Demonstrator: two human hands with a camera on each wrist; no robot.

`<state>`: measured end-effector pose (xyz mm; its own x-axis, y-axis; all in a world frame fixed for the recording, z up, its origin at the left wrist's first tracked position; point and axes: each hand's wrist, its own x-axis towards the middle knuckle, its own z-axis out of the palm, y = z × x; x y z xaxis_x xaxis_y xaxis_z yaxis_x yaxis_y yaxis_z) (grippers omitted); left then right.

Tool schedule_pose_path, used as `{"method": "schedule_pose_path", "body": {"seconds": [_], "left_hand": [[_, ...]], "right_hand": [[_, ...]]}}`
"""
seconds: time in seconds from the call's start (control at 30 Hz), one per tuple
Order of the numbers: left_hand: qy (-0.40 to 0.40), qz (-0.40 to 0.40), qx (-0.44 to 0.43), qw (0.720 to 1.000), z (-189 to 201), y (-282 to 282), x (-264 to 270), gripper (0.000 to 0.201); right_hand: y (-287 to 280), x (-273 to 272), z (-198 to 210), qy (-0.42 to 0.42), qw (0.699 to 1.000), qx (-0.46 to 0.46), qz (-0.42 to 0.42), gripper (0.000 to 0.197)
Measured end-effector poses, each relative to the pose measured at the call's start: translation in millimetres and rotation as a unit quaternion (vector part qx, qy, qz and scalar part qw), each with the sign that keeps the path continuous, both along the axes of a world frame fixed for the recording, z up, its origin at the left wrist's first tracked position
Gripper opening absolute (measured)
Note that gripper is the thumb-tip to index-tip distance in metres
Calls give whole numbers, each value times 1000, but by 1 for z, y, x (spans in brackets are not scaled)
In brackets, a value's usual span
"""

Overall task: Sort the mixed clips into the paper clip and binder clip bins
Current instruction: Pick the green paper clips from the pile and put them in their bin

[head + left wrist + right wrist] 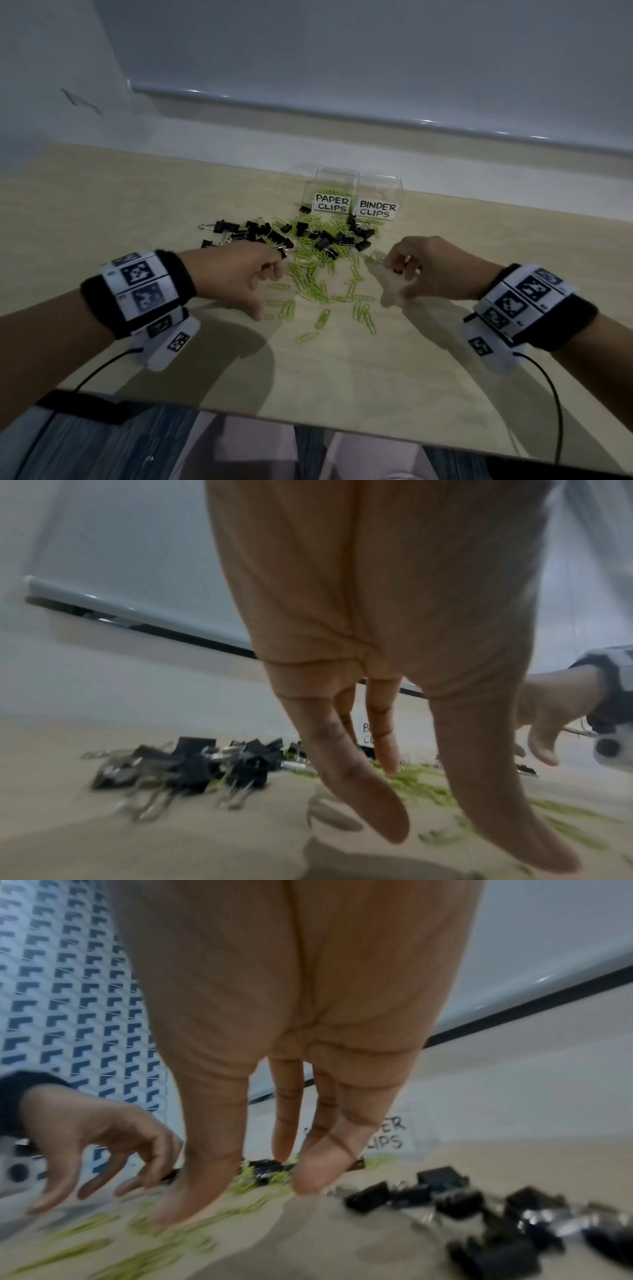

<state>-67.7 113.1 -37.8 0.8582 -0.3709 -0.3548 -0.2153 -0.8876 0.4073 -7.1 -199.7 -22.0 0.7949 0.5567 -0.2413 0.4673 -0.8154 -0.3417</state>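
Green paper clips (308, 281) and black binder clips (253, 231) lie mixed on the wooden table (479, 342), in front of two clear bins. The bins are labelled PAPER CLIPS (332, 202) and BINDER CLIPS (377, 209); the paper clip bin holds some green clips. My left hand (270, 286) hovers at the pile's left, its index fingertip by a black binder clip (283, 253) and fingers pointing down with nothing in them (472, 818). My right hand (397, 281) is at the pile's right, fingertips down among paper clips (85, 1250), with nothing seen in its hold (226, 1184).
Binder clips (192, 767) spread furthest left of the pile. The table's near edge (308, 413) runs above my lap. A wall and a blind's bottom rail (342, 109) stand close behind the bins. Cables trail from both wrist units.
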Motion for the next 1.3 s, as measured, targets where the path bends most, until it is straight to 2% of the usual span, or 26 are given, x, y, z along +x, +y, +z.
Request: {"method": "schedule_pose_path", "body": {"seconds": [0.07,0.17,0.37,0.53,0.6,0.7,0.77,0.83,1.0,1.13,1.2,1.3], "left_hand": [[34,16,3,999,-8,3,-5,61],[30,42,-23,998,-14,-3,1,60],[-7,43,-25,999,-18,-30,26,59],[-67,30,9,997,-16,-42,42,61],[-84,-5,25,996,-15,-43,43,62],[-79,-49,34,995,-16,-42,40,62],[-81,-53,33,995,-18,-42,41,54],[-88,-52,36,994,-17,-45,42,44],[-93,-52,46,993,-14,-51,44,27],[-117,-105,78,984,-12,-51,43,17],[-132,-123,91,979,-10,-51,44,13],[-128,-117,73,982,-8,-49,47,15]], "right_hand": [[6,-16,-4,45,998,-43,26,57],[24,-27,-14,46,995,-69,53,60],[60,-10,-25,21,998,-46,42,47],[80,0,-23,-17,999,-20,35,34],[83,-2,-21,-23,999,-24,37,44],[88,-12,-24,-12,998,-46,49,71],[92,-18,-26,-19,997,-43,57,76],[97,-17,-27,-26,997,-36,67,68],[102,-8,-24,-46,996,-24,77,16],[92,-2,-28,-47,996,-12,72,12],[85,1,-29,-65,995,-2,72,2],[76,8,-24,-57,996,38,53,12]]}}
